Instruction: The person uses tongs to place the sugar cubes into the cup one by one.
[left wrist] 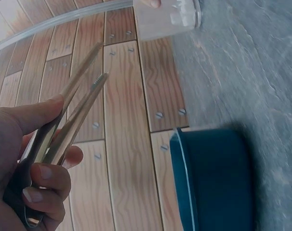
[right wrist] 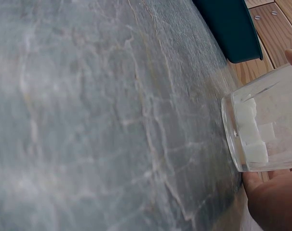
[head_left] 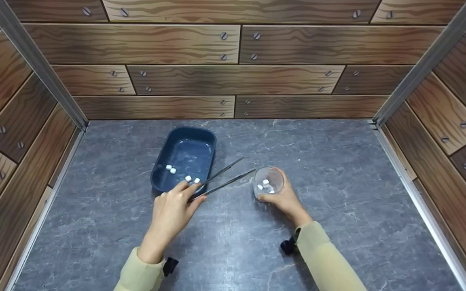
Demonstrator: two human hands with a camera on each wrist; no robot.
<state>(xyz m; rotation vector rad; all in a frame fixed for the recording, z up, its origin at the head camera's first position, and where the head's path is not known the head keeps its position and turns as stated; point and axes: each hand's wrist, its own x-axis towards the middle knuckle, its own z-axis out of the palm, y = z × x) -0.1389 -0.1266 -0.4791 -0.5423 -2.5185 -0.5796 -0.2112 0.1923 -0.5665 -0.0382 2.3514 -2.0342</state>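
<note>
My left hand (head_left: 171, 211) grips a pair of metal tweezers (left wrist: 71, 103), seen from the side in the left wrist view. Their tips stand apart with nothing between them and point right, toward a clear cup (head_left: 263, 174). Around that cup my right hand (head_left: 284, 199) curls its fingers and thumb. Several small white cubes (right wrist: 248, 126) lie at the bottom of the cup. Under and beyond the left hand is a dark blue rectangular tub (head_left: 212, 141), with several more white cubes (head_left: 170, 169) on its floor. The left hand hides the tub's near right corner.
A grey marbled tabletop (head_left: 330, 161) lies under everything. Wood-patterned panels (head_left: 233, 81) stand at the back and both sides, with metal rails (head_left: 423, 214) along the edges. The tub stands left of the cup, with a strip of table between them.
</note>
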